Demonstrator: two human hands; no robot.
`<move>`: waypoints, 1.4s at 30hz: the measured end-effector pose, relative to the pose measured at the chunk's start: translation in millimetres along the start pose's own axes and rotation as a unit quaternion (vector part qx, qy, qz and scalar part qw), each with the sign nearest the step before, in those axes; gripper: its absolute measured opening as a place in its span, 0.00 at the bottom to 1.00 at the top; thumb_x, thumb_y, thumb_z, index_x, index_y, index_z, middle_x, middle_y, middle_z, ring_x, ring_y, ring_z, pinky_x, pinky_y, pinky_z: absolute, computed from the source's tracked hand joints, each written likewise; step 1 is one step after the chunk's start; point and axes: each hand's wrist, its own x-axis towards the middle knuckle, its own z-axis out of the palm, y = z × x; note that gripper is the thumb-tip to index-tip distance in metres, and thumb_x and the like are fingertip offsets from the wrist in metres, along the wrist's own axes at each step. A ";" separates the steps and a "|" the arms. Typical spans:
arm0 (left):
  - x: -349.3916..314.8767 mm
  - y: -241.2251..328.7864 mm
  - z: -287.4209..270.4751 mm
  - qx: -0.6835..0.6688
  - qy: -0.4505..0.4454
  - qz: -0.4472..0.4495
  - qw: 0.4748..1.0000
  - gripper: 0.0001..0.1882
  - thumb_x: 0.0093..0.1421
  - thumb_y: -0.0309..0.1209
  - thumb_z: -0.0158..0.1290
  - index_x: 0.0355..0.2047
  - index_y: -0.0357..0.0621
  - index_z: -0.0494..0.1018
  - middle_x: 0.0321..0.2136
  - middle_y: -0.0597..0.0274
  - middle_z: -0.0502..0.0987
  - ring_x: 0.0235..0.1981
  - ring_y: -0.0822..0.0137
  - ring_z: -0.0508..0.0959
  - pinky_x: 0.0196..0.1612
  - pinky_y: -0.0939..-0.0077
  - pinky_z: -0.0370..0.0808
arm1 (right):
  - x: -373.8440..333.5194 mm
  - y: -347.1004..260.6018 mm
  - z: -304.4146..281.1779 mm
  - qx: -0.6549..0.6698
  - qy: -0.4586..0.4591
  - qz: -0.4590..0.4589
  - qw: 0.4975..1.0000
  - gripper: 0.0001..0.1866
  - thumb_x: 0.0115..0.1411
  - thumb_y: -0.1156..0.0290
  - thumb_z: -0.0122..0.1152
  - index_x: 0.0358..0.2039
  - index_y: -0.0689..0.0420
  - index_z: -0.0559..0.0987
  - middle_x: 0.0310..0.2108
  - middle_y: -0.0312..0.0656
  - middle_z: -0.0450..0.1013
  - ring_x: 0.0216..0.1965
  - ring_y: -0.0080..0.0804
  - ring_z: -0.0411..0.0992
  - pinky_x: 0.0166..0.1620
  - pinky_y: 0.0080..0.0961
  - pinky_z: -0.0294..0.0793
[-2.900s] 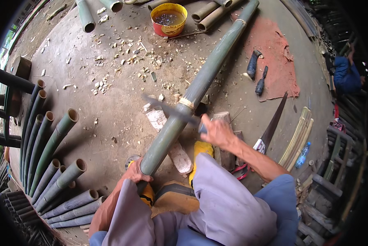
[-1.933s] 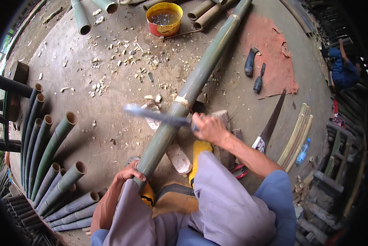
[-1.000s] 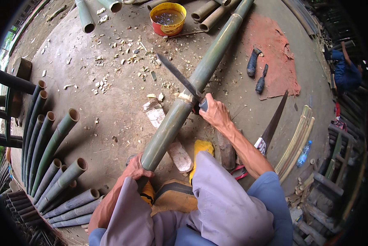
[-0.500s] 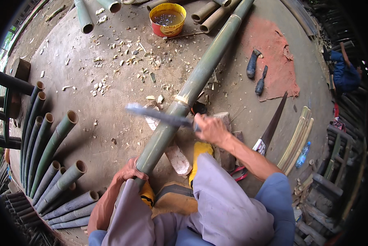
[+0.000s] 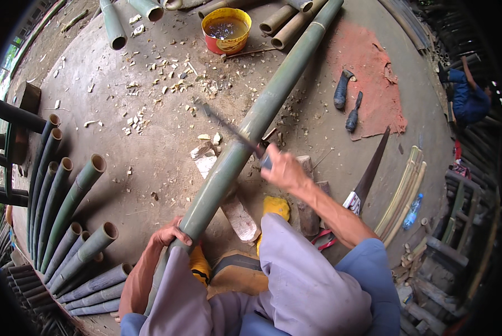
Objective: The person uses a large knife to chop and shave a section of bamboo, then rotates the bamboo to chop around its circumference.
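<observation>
A long green bamboo pole (image 5: 220, 179) runs slantwise from my lap to the far right, with a pale scraped patch near its middle. My left hand (image 5: 172, 232) is wrapped round the pole's near part, by my left knee. In my right hand (image 5: 287, 171) is a long dark-bladed knife (image 5: 225, 124), held by its handle. Its blade lies across the pole at the scraped patch, tip pointing to the far left. Whether the edge touches the bamboo I cannot tell. Below the pole lies a pale wood block (image 5: 241, 218).
Bamboo chips litter the ground ahead. A yellow-red bucket (image 5: 226, 31) of water stands at the back. To the right are two dark-wrapped tools (image 5: 351, 115) on a red cloth (image 5: 368, 67), a handsaw (image 5: 368, 176) and bamboo strips (image 5: 402, 196). Cut bamboo tubes (image 5: 83, 190) stand at left.
The knife blade has swung from nearly level to a steeper slant, its tip moving farther away. My right hand has shifted slightly. My left hand keeps its hold on the pole.
</observation>
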 end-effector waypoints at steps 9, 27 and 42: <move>-0.5 -17.0 -19.3 -0.105 -0.020 -0.031 0.994 0.35 0.31 0.24 0.65 0.46 0.32 0.73 0.37 0.54 0.80 0.36 0.65 0.80 0.43 0.73 0.75 | 4.7 -10.4 7.8 0.012 -0.005 -0.017 1.000 0.14 0.55 0.70 0.61 0.33 0.60 0.64 0.19 0.48 0.73 0.17 0.37 0.74 0.15 0.29 0.77; 2.3 -17.4 -29.8 -0.284 -0.196 -0.037 0.938 0.46 0.34 0.31 0.62 0.58 0.29 0.62 0.43 0.41 0.76 0.40 0.50 0.80 0.47 0.57 0.76 | 16.1 -13.2 17.1 -0.020 -0.006 -0.040 0.999 0.12 0.55 0.72 0.57 0.35 0.60 0.64 0.20 0.50 0.73 0.18 0.36 0.75 0.14 0.27 0.77; -122.2 -70.1 28.1 0.276 0.281 -0.171 0.903 0.41 0.41 0.38 0.65 0.57 0.45 0.64 0.46 0.39 0.76 0.50 0.42 0.75 0.52 0.56 0.71 | -48.2 9.8 -57.4 0.125 0.244 0.183 0.944 0.16 0.50 0.67 0.67 0.33 0.62 0.70 0.23 0.48 0.74 0.25 0.39 0.76 0.31 0.34 0.74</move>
